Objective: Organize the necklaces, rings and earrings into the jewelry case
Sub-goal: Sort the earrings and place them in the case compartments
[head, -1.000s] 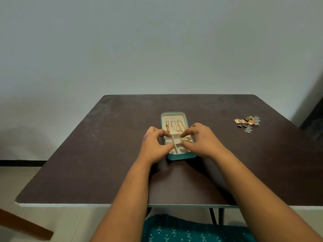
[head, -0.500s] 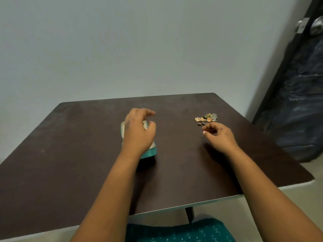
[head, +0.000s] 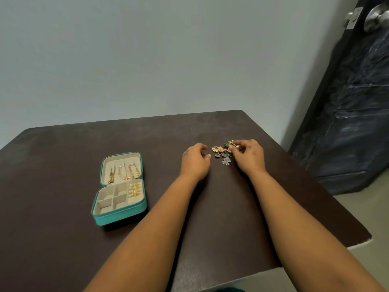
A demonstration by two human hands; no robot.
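A teal jewelry case (head: 120, 217) lies open on the left of the dark table (head: 63, 239). Gold necklaces (head: 124, 171) hang in its lid and gold rings (head: 134, 189) sit in the right slot of its base; the square compartments hold nothing. A small pile of earrings (head: 223, 153) lies at the table's far right. My right hand (head: 249, 157) is at the pile's right side, its fingertips pinching an earring there. My left hand (head: 194, 161) hovers just left of the pile with fingers loosely curled and holding nothing.
A dark door (head: 353, 102) with a metal knob (head: 376, 16) stands to the right of the table. The table's right edge (head: 328, 197) and chipped front corner (head: 367, 239) are close to my right arm. A pale wall is behind.
Both hands left the case and moved right to the earring pile. My view turned right, so the case now sits at the left. My right hand took hold of an earring.
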